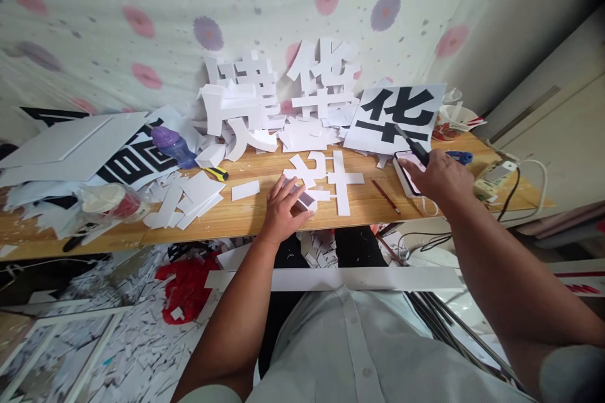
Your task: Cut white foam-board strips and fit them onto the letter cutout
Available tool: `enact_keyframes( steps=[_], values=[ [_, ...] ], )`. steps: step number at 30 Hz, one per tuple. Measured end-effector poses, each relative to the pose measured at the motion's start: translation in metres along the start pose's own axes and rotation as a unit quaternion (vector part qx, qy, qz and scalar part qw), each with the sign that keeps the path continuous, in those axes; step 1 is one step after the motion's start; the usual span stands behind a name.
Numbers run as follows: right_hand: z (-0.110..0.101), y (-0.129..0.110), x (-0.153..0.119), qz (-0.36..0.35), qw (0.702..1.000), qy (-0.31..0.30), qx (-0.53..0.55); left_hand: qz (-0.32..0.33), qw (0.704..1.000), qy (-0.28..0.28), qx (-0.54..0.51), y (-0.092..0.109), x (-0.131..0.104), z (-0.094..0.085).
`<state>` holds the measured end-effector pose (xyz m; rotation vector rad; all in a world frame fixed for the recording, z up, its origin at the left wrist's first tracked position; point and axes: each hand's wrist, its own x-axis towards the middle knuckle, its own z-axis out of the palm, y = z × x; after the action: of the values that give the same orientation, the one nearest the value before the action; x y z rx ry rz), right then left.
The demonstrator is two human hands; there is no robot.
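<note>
White cut-out character pieces (pixel 341 184) lie flat on the wooden table in front of me. My left hand (pixel 285 206) rests with its fingers apart at their left end, over a small dark-topped block (pixel 304 198). On the right, my right hand (pixel 442 175) is wrapped round a dark-handled tool (pixel 414 147), whose tip points up and left over the sheet with a black printed character (pixel 394 114). Below that hand lies a phone (pixel 407 179) with a lit screen. A pencil (pixel 386 196) lies between the pieces and the phone.
Raised white characters (pixel 239 97) stand at the back against a flowered curtain (pixel 165 25). White sheets (pixel 61 138), a purple bottle (pixel 174 146), a yellow cutter (pixel 216 173) and a plastic cup (pixel 111 201) are on the left. A bowl (pixel 454 123) and cables stand right.
</note>
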<state>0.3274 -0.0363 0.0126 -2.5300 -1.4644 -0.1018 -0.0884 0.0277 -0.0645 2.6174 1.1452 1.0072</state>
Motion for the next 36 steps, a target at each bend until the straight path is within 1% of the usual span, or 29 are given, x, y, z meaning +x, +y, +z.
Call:
enact_keyframes(
  steps=[1,2,4,6,8,9,10,12,14,17,20,25,31,36],
  values=[
    [-0.002,-0.007,-0.010,0.008,1.000,0.000,0.013,-0.003,1.000,-0.004,-0.001,0.000,0.000,0.000],
    [-0.003,-0.016,-0.023,-0.009,0.999,-0.021,0.034,-0.006,1.000,-0.006,-0.002,0.000,0.000,0.000],
    [-0.002,-0.035,-0.051,-0.070,0.989,-0.086,0.100,-0.010,1.000,-0.011,-0.004,0.000,-0.001,0.000],
    [0.004,-0.054,-0.081,-0.146,0.965,-0.143,0.165,-0.011,1.000,-0.016,-0.004,0.000,0.000,-0.001],
    [0.012,-0.071,-0.107,-0.220,0.935,-0.163,0.228,-0.009,1.000,-0.021,-0.003,0.001,0.000,-0.002],
    [0.015,-0.077,-0.117,-0.240,0.925,-0.160,0.248,-0.008,1.000,-0.022,-0.003,0.002,0.000,-0.003],
    [0.018,-0.083,-0.125,-0.266,0.914,-0.163,0.257,-0.008,1.000,-0.021,-0.004,0.002,0.000,-0.003],
    [0.022,-0.092,-0.136,-0.307,0.907,-0.157,0.243,-0.008,1.000,-0.020,-0.005,0.003,0.001,-0.003],
    [0.023,-0.099,-0.141,-0.333,0.909,-0.154,0.198,-0.008,1.000,-0.020,-0.002,0.003,0.001,-0.002],
    [0.021,-0.105,-0.142,-0.351,0.915,-0.151,0.128,-0.008,1.000,-0.018,0.004,0.002,0.000,-0.001],
    [0.020,-0.108,-0.142,-0.361,0.917,-0.138,0.099,-0.006,1.000,-0.016,0.000,0.001,-0.001,0.000],
    [0.021,-0.108,-0.140,-0.360,0.919,-0.128,0.096,-0.015,1.000,-0.019,-0.011,0.002,0.000,-0.001],
    [0.025,-0.107,-0.136,-0.367,0.915,-0.130,0.107,-0.012,1.000,-0.015,-0.007,0.001,0.000,0.000],
    [0.024,-0.108,-0.133,-0.377,0.912,-0.126,0.099,-0.014,1.000,-0.019,-0.006,0.002,0.000,0.000]
  ],
)
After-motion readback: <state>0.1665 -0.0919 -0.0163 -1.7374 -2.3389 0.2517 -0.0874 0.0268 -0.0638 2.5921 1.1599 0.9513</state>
